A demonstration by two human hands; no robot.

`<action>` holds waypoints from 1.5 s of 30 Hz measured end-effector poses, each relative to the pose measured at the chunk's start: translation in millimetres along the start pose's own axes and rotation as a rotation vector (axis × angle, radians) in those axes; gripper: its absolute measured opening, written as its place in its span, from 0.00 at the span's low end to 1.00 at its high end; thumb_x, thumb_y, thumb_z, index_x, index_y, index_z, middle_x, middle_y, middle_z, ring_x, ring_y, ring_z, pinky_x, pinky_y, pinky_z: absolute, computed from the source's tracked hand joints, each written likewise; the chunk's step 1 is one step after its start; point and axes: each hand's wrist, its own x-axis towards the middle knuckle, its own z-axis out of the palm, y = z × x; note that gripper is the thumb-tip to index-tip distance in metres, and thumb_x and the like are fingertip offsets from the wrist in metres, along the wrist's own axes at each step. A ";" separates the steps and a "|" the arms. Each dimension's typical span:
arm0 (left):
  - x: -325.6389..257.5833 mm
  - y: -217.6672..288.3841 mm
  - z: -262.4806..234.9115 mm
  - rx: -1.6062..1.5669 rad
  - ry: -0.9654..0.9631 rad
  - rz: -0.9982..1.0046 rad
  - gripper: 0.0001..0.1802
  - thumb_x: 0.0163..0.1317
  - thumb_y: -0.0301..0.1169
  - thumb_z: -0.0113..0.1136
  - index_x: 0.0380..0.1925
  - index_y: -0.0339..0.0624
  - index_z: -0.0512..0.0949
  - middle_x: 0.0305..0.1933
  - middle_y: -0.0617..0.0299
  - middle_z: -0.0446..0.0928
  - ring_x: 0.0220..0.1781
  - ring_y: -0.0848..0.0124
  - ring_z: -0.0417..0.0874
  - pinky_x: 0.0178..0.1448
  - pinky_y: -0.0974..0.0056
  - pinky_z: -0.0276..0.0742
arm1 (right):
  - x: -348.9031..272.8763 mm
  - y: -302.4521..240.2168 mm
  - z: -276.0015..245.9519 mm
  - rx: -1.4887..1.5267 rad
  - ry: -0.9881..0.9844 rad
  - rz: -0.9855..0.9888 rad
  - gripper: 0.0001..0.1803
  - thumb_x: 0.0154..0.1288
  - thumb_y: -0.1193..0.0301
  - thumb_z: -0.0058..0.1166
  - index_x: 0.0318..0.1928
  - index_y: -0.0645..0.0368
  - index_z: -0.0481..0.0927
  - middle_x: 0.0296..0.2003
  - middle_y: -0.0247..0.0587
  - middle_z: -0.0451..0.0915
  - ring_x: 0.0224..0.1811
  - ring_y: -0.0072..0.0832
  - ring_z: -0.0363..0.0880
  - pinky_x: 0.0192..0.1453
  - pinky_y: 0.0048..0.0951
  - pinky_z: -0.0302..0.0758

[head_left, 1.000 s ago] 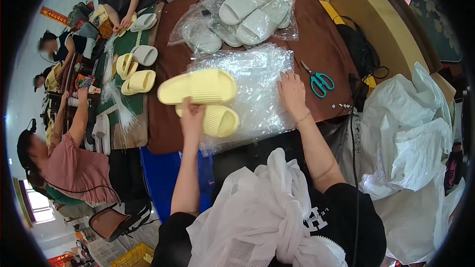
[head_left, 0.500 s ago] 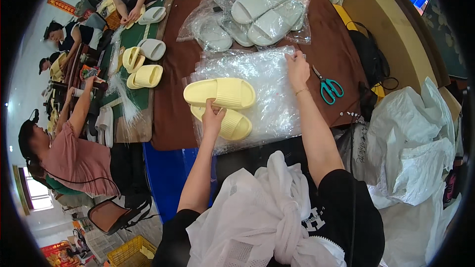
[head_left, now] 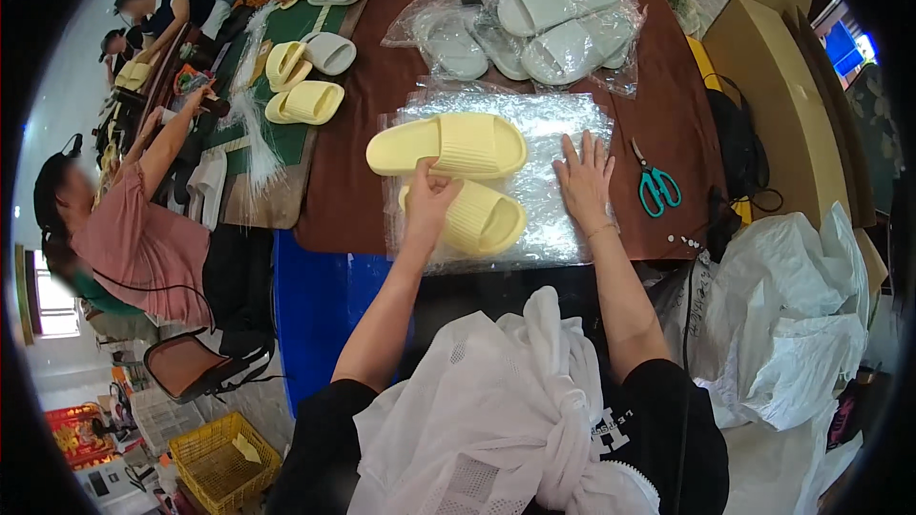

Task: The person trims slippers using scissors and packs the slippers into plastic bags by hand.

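Observation:
My left hand point(head_left: 431, 200) is closed on a pair of pale yellow slide slippers, its fingers at the inner edges where the two meet. The farther slipper point(head_left: 477, 145) lies across the near one point(head_left: 491, 219), both with toes to the right. Under them is a stack of clear plastic bags point(head_left: 549, 186). Flat on the right part of that stack rests my right hand point(head_left: 584, 176), fingers spread, holding nothing. Beyond the stack, grey slippers in clear bags point(head_left: 558, 33) are piled.
Teal-handled scissors point(head_left: 658, 189) lie right of the bags on the brown tablecloth point(head_left: 334, 195). More yellow slippers point(head_left: 313, 102) stand on the green table at left, where other people work. A cardboard box point(head_left: 787, 86) and white sacks point(head_left: 773, 315) stand at right.
My right hand has gone from gripping the bags' far right corner to lying flat on the stack, nearer me. My left hand still holds the slippers, now slightly higher and farther right in view.

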 end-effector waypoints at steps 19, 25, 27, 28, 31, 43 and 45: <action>-25.5 -64.7 -19.2 0.577 0.282 0.466 0.17 0.64 0.25 0.57 0.53 0.38 0.75 0.47 0.51 0.79 0.44 0.57 0.81 0.51 0.57 0.77 | 33.8 -129.1 -23.8 0.460 -0.077 -0.167 0.13 0.62 0.66 0.59 0.42 0.61 0.78 0.43 0.47 0.76 0.49 0.45 0.72 0.53 0.44 0.72; -48.4 -58.3 -25.2 0.561 0.140 0.557 0.14 0.60 0.31 0.63 0.44 0.37 0.79 0.43 0.49 0.81 0.46 0.51 0.80 0.53 0.53 0.73 | 36.4 -120.9 -17.7 0.623 0.117 -0.123 0.17 0.57 0.61 0.65 0.41 0.58 0.77 0.36 0.45 0.77 0.45 0.44 0.74 0.50 0.42 0.73; -59.7 -39.9 -17.7 0.550 0.087 0.596 0.15 0.57 0.35 0.66 0.40 0.36 0.80 0.39 0.49 0.81 0.46 0.51 0.80 0.51 0.53 0.73 | 32.4 -118.5 -19.7 0.554 0.146 -0.143 0.20 0.56 0.61 0.66 0.44 0.58 0.77 0.36 0.45 0.79 0.45 0.43 0.75 0.50 0.41 0.73; -60.7 -44.2 -10.9 0.543 0.089 0.593 0.15 0.57 0.35 0.66 0.40 0.36 0.80 0.39 0.49 0.81 0.46 0.51 0.80 0.51 0.53 0.73 | 30.3 -118.4 -20.5 0.664 -0.027 -0.039 0.21 0.56 0.63 0.65 0.48 0.58 0.76 0.38 0.47 0.80 0.46 0.44 0.76 0.50 0.41 0.74; -59.6 -51.2 -2.8 0.508 0.093 0.531 0.16 0.56 0.36 0.67 0.38 0.36 0.79 0.36 0.50 0.80 0.42 0.51 0.80 0.47 0.53 0.72 | 30.1 -126.9 -25.7 0.865 -0.367 0.155 0.27 0.57 0.67 0.65 0.57 0.57 0.74 0.42 0.52 0.83 0.46 0.44 0.78 0.50 0.40 0.75; -65.7 -57.2 16.2 0.447 0.031 0.282 0.11 0.58 0.33 0.66 0.33 0.36 0.79 0.33 0.51 0.79 0.38 0.52 0.78 0.45 0.52 0.70 | 2.8 -62.9 -7.9 0.718 0.010 -0.132 0.19 0.58 0.73 0.59 0.53 0.55 0.79 0.39 0.46 0.78 0.48 0.44 0.74 0.54 0.42 0.70; -71.5 -57.0 2.5 0.319 0.192 0.511 0.09 0.59 0.31 0.64 0.35 0.37 0.80 0.35 0.49 0.79 0.40 0.51 0.78 0.48 0.53 0.71 | 1.0 -50.7 -26.8 0.713 0.147 -0.058 0.14 0.61 0.75 0.55 0.48 0.57 0.80 0.40 0.46 0.78 0.45 0.42 0.77 0.51 0.39 0.74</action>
